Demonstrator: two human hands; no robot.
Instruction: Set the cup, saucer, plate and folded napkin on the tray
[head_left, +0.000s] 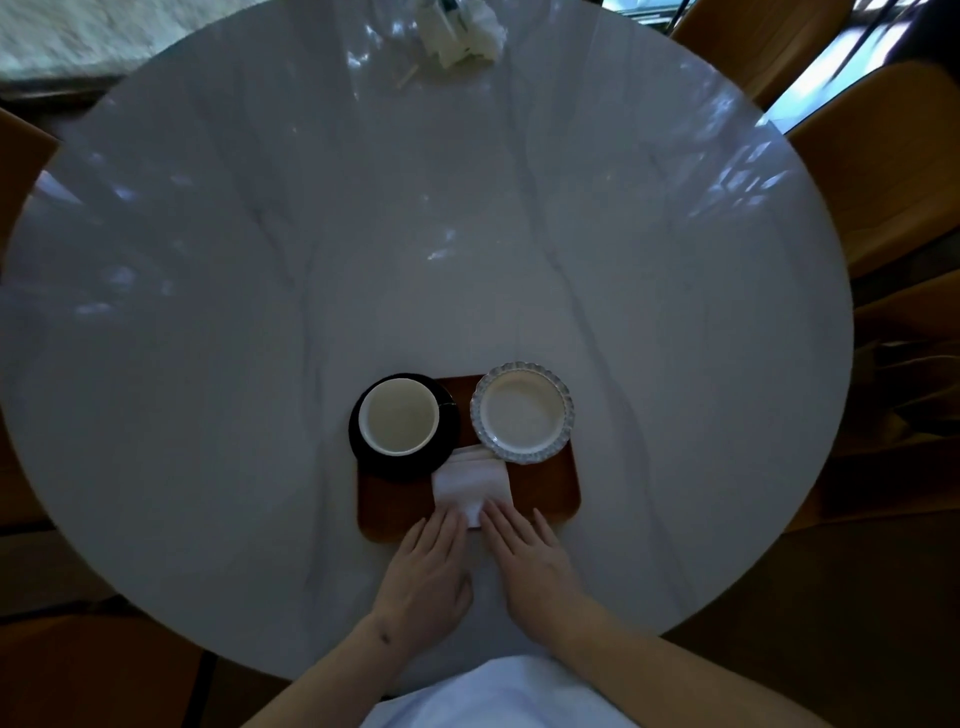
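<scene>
Currently tray (545, 499) sits at counter's (208, 312) near edge: cup (399, 415) on saucer (363, 457) far-left, plate (522, 412) far-right, napkin (470, 486) near-middle. Left hand (428, 571) and right hand (530, 561) fingers straight, flat, tips touching napkin's near edge

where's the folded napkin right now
In the head view the folded napkin lies on the wooden tray, near its front middle, just in front of the cup and the plate, with both hands' fingertips resting on its near edge.
</scene>
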